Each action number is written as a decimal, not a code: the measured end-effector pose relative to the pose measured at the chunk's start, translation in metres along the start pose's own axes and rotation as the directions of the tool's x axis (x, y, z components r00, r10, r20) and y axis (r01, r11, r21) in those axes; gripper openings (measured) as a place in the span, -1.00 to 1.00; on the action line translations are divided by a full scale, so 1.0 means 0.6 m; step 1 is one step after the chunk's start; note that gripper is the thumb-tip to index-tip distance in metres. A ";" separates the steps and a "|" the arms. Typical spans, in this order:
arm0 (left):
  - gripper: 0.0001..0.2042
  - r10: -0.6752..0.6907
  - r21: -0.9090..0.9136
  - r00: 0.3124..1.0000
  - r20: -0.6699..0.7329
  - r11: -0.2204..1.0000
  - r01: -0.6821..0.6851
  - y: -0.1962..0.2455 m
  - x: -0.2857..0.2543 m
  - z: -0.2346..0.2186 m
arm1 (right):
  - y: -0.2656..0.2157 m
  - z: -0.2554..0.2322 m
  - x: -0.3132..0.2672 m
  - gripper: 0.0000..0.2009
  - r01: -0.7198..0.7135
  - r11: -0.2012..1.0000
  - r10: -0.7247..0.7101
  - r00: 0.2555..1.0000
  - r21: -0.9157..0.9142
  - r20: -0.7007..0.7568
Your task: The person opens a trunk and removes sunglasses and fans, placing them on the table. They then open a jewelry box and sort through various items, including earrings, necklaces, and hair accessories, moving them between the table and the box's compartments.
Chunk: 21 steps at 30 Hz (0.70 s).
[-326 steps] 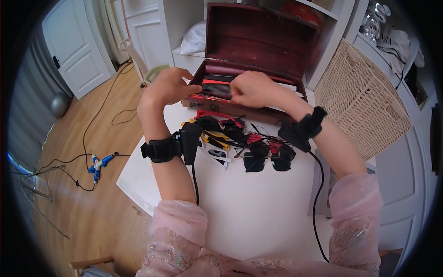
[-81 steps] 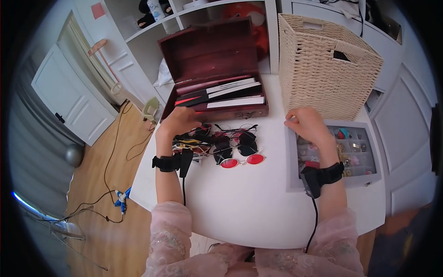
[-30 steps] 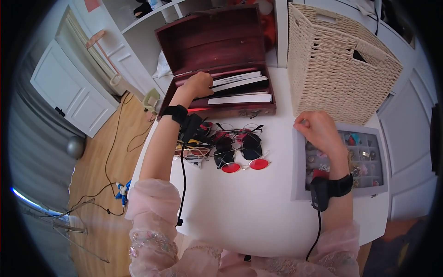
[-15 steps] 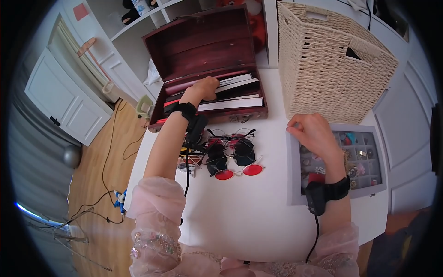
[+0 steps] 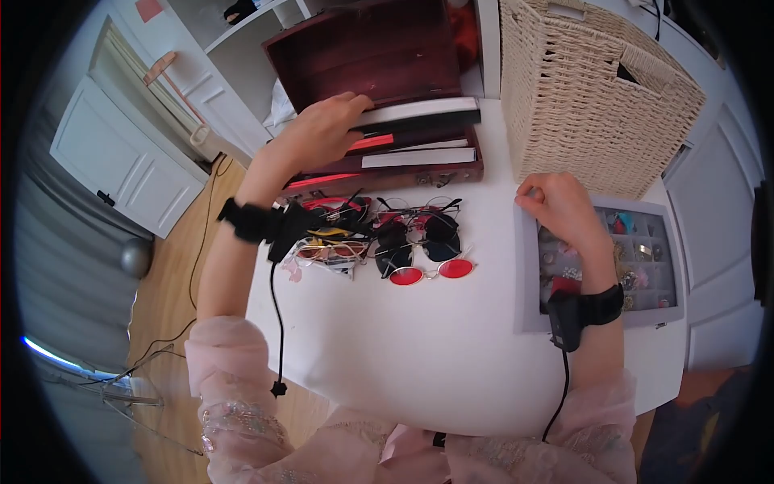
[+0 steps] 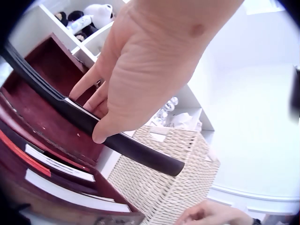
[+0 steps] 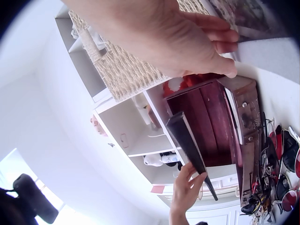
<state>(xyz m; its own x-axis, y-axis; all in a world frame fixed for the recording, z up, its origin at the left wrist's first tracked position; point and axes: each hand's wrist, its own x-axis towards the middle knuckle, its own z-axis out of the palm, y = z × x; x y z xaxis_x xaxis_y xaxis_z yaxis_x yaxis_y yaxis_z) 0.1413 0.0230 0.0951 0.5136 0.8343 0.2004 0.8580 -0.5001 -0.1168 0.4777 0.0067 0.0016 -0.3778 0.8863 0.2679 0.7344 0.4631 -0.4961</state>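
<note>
My left hand (image 5: 318, 133) grips a closed folding fan (image 5: 423, 115), black-sided with a white edge, thumb on one side and fingers on the other. In the left wrist view the fan (image 6: 143, 153) slants across above the open dark red wooden box (image 5: 463, 172); the right wrist view shows it tapering (image 7: 186, 140) toward the far end. Inside the box lie more long, slim pieces with white, black and red edges. My right hand (image 5: 564, 211) holds nothing, its fingers loosely curled over the left edge of a grey compartment tray of jewellery (image 5: 526, 290).
Several sunglasses lie bunched before the box, including a red-lensed pair (image 5: 431, 273) and a black-lensed one (image 5: 395, 260). A tall woven basket (image 5: 601, 109) stands right of the box. White shelves (image 5: 242, 60) rise behind. Cables run from both wrist cameras.
My left hand went from beside the sunglasses into the box, took hold of the fan and lifted it up and left. My right hand stays over the jewellery tray.
</note>
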 end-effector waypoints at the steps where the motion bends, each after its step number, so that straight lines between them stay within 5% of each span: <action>1: -0.61 0.066 -0.005 0.997 -0.041 0.998 -0.066 0.016 -0.026 -0.011 | 0.001 0.000 0.001 -0.86 0.001 1.000 -0.001 1.000 0.008 0.004; 2: -0.62 0.131 -0.007 0.988 -0.081 0.991 -0.132 0.033 -0.052 -0.021 | 0.003 0.001 0.001 -0.86 0.004 1.000 -0.004 1.000 -0.001 0.001; 4: -0.59 0.029 -0.047 0.996 0.081 0.999 -0.025 0.073 -0.102 -0.036 | 0.004 0.002 0.001 -0.86 0.008 1.000 -0.008 1.000 0.000 0.003; 10: -0.60 0.056 -0.178 0.942 0.329 0.984 0.003 0.138 -0.220 -0.001 | 0.008 0.005 0.002 -0.86 0.026 0.999 -0.026 1.000 -0.020 -0.005; 21: -0.74 0.093 -0.218 0.929 0.358 0.976 -0.013 0.155 -0.267 0.092 | 0.009 0.003 0.003 -0.85 0.016 1.000 -0.016 1.000 -0.009 0.018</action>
<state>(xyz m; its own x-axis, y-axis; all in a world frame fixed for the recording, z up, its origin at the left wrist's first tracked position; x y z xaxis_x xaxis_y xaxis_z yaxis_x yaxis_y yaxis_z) 0.1391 -0.1446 -0.0013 0.5576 0.8118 -0.1733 0.8299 -0.5496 0.0958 0.4800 0.0109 -0.0021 -0.3996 0.8789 0.2606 0.7334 0.4770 -0.4843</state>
